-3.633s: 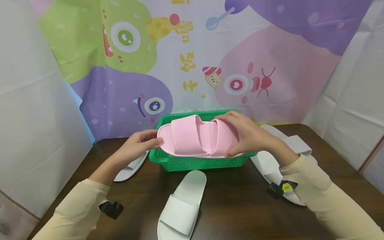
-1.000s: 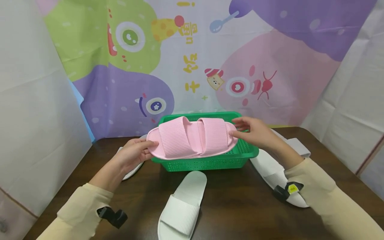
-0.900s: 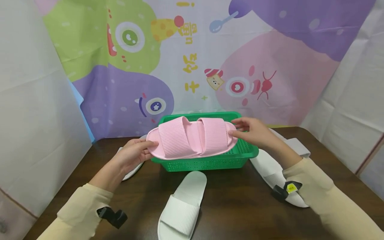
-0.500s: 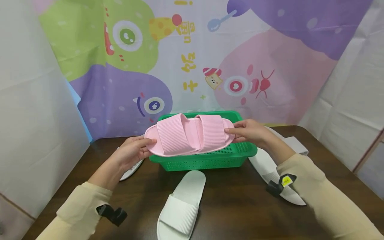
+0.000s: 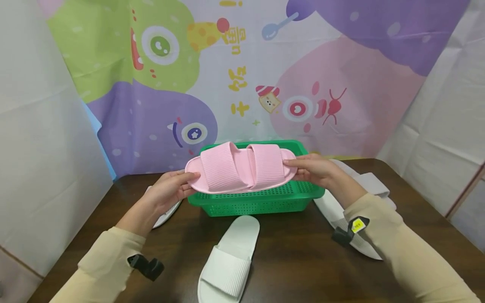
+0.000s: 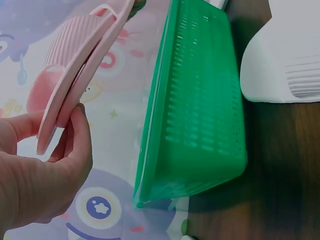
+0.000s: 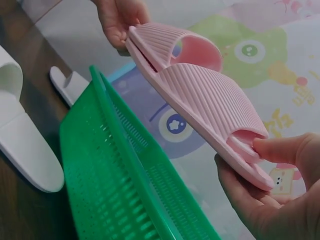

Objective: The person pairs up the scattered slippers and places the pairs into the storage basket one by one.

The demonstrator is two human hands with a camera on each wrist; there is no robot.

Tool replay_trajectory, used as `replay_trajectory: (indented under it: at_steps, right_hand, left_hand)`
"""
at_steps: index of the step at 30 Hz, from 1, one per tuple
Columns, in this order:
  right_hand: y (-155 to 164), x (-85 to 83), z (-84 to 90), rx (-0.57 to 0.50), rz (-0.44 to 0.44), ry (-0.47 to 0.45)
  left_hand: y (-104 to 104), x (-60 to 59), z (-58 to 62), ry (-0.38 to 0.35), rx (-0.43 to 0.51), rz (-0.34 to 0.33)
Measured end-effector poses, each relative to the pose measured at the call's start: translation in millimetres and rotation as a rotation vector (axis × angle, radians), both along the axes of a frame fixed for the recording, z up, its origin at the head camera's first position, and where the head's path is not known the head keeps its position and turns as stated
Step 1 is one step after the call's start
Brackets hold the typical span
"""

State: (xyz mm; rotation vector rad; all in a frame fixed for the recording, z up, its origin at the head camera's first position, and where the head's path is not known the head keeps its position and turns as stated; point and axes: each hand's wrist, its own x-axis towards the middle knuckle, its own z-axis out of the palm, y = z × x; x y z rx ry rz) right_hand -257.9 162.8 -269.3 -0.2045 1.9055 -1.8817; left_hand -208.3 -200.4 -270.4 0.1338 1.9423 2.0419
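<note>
mostly dark wood table (image 5: 299,256) (cartoon backdrop (image 5: 242,75) behind)

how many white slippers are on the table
4 that show. One white slipper lies in front of the green basket, one left of it, partly behind the left hand, two on the right. More could be hidden.

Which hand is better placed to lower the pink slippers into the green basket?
Probably the right hand: it holds the pink slippers above the green basket, while the left hand holds the end outside the rim.
</note>
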Motion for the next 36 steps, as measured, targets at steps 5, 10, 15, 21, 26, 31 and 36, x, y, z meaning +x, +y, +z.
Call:
replay_trajectory:
  at_steps: [5,10,15,21,26,31,36]
  right_hand:
    - [-1.7,-1.7,0.1,-0.013,-0.042,-0.013]
    - [-1.4,-3.0,-0.6,-0.055,-0.064,-0.032]
    - [-0.8,-5.1,-2.8,-0.086,-0.071,-0.053]
    - [-0.1,-6.7,-3.6,-0.093,-0.081,-0.071]
    - [-3.2,-8.9,-1.8,-0.086,-0.106,-0.061]
    - [-6.8,-10.1,2.2,-0.055,-0.138,-0.065]
    - [-6.8,-11.7,3.8,-0.037,-0.141,-0.059]
  left_hand:
    - [1.5,-5.7,-1.1,-0.007,-0.001,0.021]
    - [2.7,-7.9,-2.2,-0.019,0.01,0.018]
    - [4.0,-7.6,-2.0,-0.02,0.003,0.022]
    - [6.2,-7.9,-0.1,-0.019,-0.013,0.04]
    - [6.5,-11.0,1.4,-0.013,-0.018,0.036]
    - [5.3,-13.7,1.2,-0.012,-0.003,0.024]
    - [0.9,-15.6,-0.2,-0.018,-0.022,0.02]
